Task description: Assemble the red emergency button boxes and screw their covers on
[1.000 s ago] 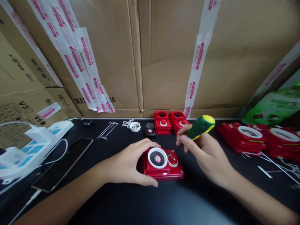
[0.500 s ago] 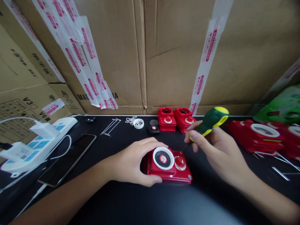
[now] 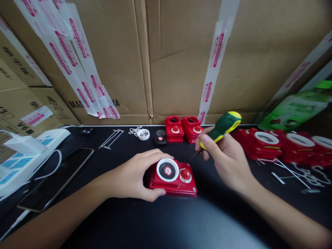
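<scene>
My left hand (image 3: 135, 174) grips the left end of a red box (image 3: 169, 189) that lies flat on the black table. On the box's face sit a white ring (image 3: 167, 179) around a black disc with a red and white emblem, and a red dome (image 3: 185, 174) on a white collar. Screws show at its right corners. My right hand (image 3: 228, 152) is closed around a green and yellow screwdriver (image 3: 220, 127). Its tip points down to the left, just beyond the box's upper right corner and apart from it.
Two smaller red housings (image 3: 174, 129) stand at the back, by a white cap (image 3: 143, 134) holding small parts. More red boxes (image 3: 264, 147) and metal T-shaped rods (image 3: 278, 178) lie right. A phone (image 3: 58, 180) and a power strip (image 3: 28, 155) are left. Cardboard (image 3: 178, 62) walls the back.
The screwdriver tip has lifted off the screw at the box's upper right corner. The whole view has shifted, bringing more of the right side into sight. My left hand keeps its hold.
</scene>
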The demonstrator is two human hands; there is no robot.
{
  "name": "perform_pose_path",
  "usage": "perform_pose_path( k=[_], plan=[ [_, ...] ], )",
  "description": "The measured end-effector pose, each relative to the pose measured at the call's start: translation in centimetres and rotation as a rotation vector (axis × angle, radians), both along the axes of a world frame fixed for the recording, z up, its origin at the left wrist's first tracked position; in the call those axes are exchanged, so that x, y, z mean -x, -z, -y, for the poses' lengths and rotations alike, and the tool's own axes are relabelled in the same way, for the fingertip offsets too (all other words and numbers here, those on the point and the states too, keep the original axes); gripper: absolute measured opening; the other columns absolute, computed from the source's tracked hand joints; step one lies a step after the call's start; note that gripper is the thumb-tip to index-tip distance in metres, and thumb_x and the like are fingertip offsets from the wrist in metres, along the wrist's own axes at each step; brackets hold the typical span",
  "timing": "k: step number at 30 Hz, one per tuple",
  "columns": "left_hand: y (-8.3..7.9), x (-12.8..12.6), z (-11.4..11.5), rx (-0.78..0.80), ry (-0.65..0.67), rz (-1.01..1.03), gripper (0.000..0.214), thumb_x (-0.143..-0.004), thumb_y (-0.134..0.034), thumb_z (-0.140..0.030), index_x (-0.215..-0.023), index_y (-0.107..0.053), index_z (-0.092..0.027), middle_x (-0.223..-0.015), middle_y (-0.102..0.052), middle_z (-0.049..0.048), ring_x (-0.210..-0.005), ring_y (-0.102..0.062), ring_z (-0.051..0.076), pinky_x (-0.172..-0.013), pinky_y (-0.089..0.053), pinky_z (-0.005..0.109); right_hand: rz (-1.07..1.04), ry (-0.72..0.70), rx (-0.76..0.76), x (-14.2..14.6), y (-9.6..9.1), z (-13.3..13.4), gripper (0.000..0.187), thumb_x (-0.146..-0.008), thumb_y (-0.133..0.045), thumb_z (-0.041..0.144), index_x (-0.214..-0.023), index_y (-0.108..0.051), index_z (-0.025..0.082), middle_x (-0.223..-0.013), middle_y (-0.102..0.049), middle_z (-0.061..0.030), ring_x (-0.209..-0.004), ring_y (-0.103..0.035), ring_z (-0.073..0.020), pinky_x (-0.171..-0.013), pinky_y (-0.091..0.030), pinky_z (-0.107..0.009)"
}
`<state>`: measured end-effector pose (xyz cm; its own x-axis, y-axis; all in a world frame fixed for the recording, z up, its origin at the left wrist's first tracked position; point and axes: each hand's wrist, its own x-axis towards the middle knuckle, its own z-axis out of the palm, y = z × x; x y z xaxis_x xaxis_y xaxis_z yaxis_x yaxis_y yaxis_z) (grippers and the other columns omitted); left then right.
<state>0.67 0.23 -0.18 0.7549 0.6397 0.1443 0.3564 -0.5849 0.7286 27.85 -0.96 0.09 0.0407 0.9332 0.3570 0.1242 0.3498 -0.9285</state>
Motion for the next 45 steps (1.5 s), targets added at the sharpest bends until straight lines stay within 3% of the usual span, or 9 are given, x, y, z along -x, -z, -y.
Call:
perform_pose_path(
  k=[21,29,35,39,45],
  plan=[
    [-0.1,-0.1,0.0,-0.024,0.014,-0.005,0.068,-0.078,-0.086,-0.029,-0.141,-0.058,-0.027,-0.133,-0.066,0.0059,-0.120,-0.066,0.027,-0.108,-0.054,0.037,0.115,-0.092,0.048,-0.3,0.5,0.4,0.026,-0.103,-0.065,0.051,-0.105,-0.062,0.025,-0.084,-0.066,0.0020,-0.064,-0.053,-0.0132,-0.060,-0.045,-0.029],
    [-0.2,0.0,-0.1,-0.037,0.024,0.000,0.070,-0.077,-0.088,-0.029,-0.140,-0.059,-0.025,-0.131,-0.067,0.0044,-0.119,-0.066,0.024,-0.107,-0.053,0.033,0.221,-0.215,0.018,-1.0,0.4,0.2,0.024,-0.108,-0.057,0.050,-0.108,-0.061,0.026,-0.085,-0.064,0.0015,-0.071,-0.055,-0.0151,-0.063,-0.049,-0.028],
    [-0.3,0.0,0.0,-0.033,0.025,0.012,0.071,-0.077,-0.088,-0.030,-0.142,-0.059,-0.025,-0.132,-0.067,0.0048,-0.120,-0.066,0.024,-0.107,-0.053,0.033,0.311,-0.167,0.014,-1.5,0.3,0.0,0.024,-0.106,-0.060,0.050,-0.112,-0.064,0.027,-0.094,-0.064,0.0007,-0.076,-0.056,-0.0152,-0.067,-0.051,-0.029],
    [-0.3,0.0,0.1,-0.027,0.014,0.009,0.072,-0.076,-0.088,-0.030,-0.142,-0.059,-0.025,-0.133,-0.066,0.0047,-0.120,-0.066,0.025,-0.106,-0.054,0.034,0.362,-0.121,-0.012,-1.5,0.0,-0.3,0.026,-0.105,-0.062,0.051,-0.109,-0.067,0.026,-0.087,-0.063,0.0010,-0.074,-0.057,-0.0157,-0.070,-0.050,-0.030],
    [-0.2,0.1,0.0,-0.011,0.028,0.010,0.071,-0.077,-0.088,-0.030,-0.142,-0.059,-0.027,-0.133,-0.066,0.0034,-0.121,-0.066,0.024,-0.108,-0.053,0.034,0.361,-0.107,-0.036,-1.4,-1.0,-0.3,0.031,-0.099,-0.068,0.053,-0.112,-0.071,0.024,-0.102,-0.074,-0.0047,-0.094,-0.070,-0.0242,-0.087,-0.057,-0.039]
  ],
)
